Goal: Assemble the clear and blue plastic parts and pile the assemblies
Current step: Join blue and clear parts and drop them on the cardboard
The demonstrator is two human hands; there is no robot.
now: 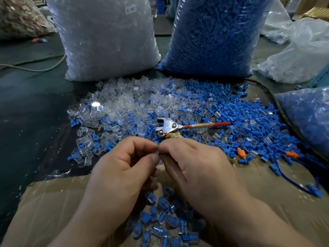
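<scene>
Joining pieces over the bench, 2 hands fingertip to fingertip.
Left hand (124, 163) and right hand (192, 163): each grip pinched on 1 small part (159, 153), blue showing, above the pile of assemblies (160, 220) on cardboard (53, 211). Clear parts (110, 104), blue parts (249, 122) and pliers (170, 128) lie beyond.

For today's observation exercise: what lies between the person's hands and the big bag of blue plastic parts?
In the head view, a spread of loose clear and blue plastic parts, with a silver metal hand tool with a red handle lying on it.
</scene>
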